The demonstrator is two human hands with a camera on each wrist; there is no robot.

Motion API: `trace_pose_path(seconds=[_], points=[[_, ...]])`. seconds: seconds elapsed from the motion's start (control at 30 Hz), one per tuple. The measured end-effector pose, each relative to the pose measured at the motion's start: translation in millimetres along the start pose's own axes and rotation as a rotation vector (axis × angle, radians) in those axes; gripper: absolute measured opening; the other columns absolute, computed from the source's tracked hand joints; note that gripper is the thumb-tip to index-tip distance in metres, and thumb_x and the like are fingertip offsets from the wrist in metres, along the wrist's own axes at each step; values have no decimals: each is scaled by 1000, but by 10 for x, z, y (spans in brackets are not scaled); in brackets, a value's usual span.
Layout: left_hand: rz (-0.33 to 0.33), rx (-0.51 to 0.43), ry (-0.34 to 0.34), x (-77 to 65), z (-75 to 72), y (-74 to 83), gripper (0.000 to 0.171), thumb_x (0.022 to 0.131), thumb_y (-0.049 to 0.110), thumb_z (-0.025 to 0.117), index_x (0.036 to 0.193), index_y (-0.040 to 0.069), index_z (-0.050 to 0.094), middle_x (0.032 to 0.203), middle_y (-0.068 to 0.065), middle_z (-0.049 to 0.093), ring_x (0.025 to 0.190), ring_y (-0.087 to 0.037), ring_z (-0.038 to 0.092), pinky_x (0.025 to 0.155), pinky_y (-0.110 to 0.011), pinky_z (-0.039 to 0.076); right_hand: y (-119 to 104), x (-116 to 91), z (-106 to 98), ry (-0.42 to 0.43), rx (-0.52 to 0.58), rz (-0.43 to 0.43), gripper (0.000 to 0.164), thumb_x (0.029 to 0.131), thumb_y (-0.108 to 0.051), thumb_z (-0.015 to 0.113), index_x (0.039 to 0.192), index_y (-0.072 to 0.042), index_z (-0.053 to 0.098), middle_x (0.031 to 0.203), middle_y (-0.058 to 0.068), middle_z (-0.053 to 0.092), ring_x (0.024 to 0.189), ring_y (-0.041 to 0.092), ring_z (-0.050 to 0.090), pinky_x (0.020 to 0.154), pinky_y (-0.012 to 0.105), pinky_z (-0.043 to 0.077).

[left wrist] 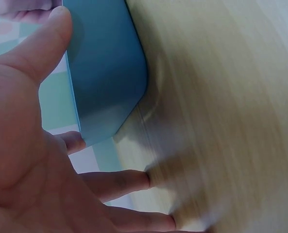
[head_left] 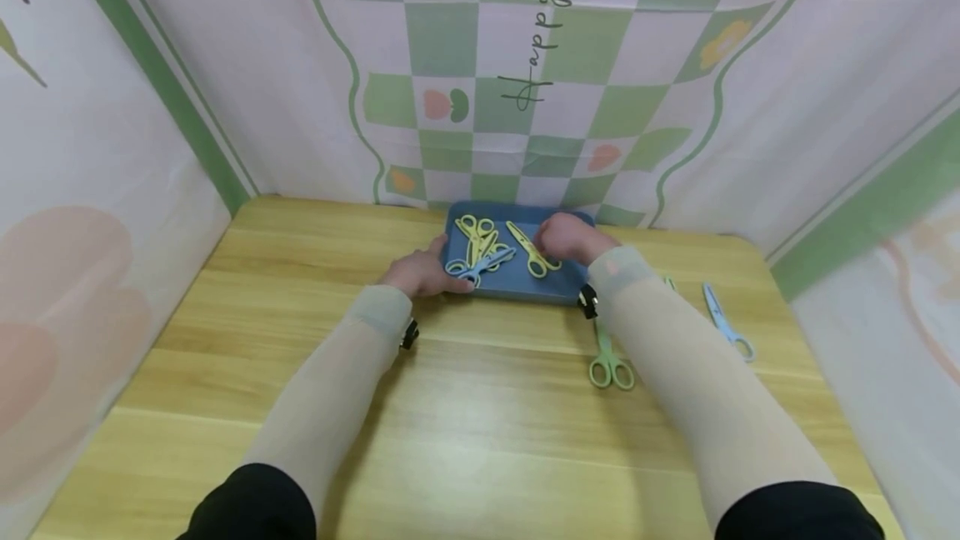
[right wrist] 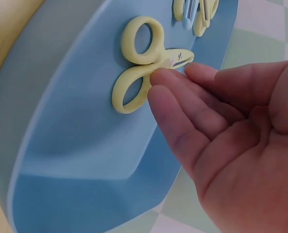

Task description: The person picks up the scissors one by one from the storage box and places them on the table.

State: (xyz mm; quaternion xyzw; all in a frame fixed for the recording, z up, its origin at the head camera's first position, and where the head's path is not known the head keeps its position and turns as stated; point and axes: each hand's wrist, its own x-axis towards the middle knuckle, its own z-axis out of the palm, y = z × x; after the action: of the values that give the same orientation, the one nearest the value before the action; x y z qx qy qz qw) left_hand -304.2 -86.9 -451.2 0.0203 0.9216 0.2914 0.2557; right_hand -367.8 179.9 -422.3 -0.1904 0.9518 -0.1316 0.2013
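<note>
A blue tray [head_left: 525, 294] stands at the back of the table with yellow scissors and blue scissors [head_left: 487, 262] heaped in its left part. My left hand [head_left: 424, 272] is at its front left corner: the thumb rests on the rim, the other fingers are spread, fairly straight, some reaching down to the table. Inside the tray my right hand [head_left: 572, 237] reaches down at a pair of yellow scissors [right wrist: 143, 63] lying apart from the heap. Its fingertips [right wrist: 159, 94] are right at the scissors' pivot, thumb and fingers slightly apart, hiding part of them.
Green scissors [head_left: 611, 367] lie on the table in front of the tray's right end. Blue scissors [head_left: 724, 322] lie farther right, beyond my right forearm. A patterned cloth [head_left: 442, 40] hangs right behind the tray.
</note>
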Motion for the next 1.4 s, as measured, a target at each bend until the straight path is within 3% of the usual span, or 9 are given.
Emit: trace_pose_path(seconds=[0.1,0.23,0.33,0.43,0.57,0.77,0.93,1.27,1.4], points=[[1,1,-1,-4,4,5,115,81,61,75,162,27,0,157,-20,33,140,-41,31,112,-53,28,-33,-15,16,13,74,47,34,91,-3,54,120,5,69,124,20,65,111,32,60,99,43,45],[0,3,-1,-4,12,4,116,80,61,75,162,28,0,157,-20,33,141,-42,31,112,-54,28,-39,-9,33,-2,136,74,37,93,-5,54,128,7,63,134,22,59,126,37,52,105,45,41],[0,1,-2,-5,13,2,116,80,61,75,162,28,0,157,-20,32,141,-42,30,111,-54,27,-8,7,26,25,111,62,35,91,-5,55,123,4,67,127,19,64,116,34,58,99,43,46],[0,-2,-3,-8,12,3,116,80,61,75,162,28,0,157,-20,32,140,-43,31,111,-55,28,45,17,10,91,57,53,26,86,-6,53,98,0,75,98,13,70,85,27,61,79,37,49],[-5,-4,-7,-21,7,8,116,80,61,75,162,28,0,157,-21,32,140,-43,31,111,-55,28,121,31,9,147,-8,87,24,88,-7,45,66,-6,55,66,6,48,61,23,42,63,36,39],[-8,-6,-11,-31,5,7,117,80,61,75,162,28,-1,157,-21,32,140,-44,30,111,-55,28,142,13,6,82,-130,125,26,92,-9,46,71,-3,59,83,16,61,73,28,53,72,41,47],[-2,-10,-9,-29,1,7,116,80,60,76,162,28,-1,157,-22,32,140,-44,30,112,-55,27,118,4,-14,-5,-77,239,23,92,-16,57,78,-1,66,81,14,64,69,25,58,67,36,48],[-7,-25,-15,-30,-12,22,116,80,60,76,162,28,0,157,-22,30,141,-44,28,112,-55,26,51,51,7,1,-138,321,22,91,-19,62,87,2,68,104,18,62,88,31,57,76,39,48],[-5,-21,-10,-37,-14,22,116,80,60,76,162,28,0,158,-22,30,141,-44,28,112,-55,27,11,93,24,-6,-184,331,19,92,-17,61,86,0,69,101,16,62,86,30,56,73,38,49]])
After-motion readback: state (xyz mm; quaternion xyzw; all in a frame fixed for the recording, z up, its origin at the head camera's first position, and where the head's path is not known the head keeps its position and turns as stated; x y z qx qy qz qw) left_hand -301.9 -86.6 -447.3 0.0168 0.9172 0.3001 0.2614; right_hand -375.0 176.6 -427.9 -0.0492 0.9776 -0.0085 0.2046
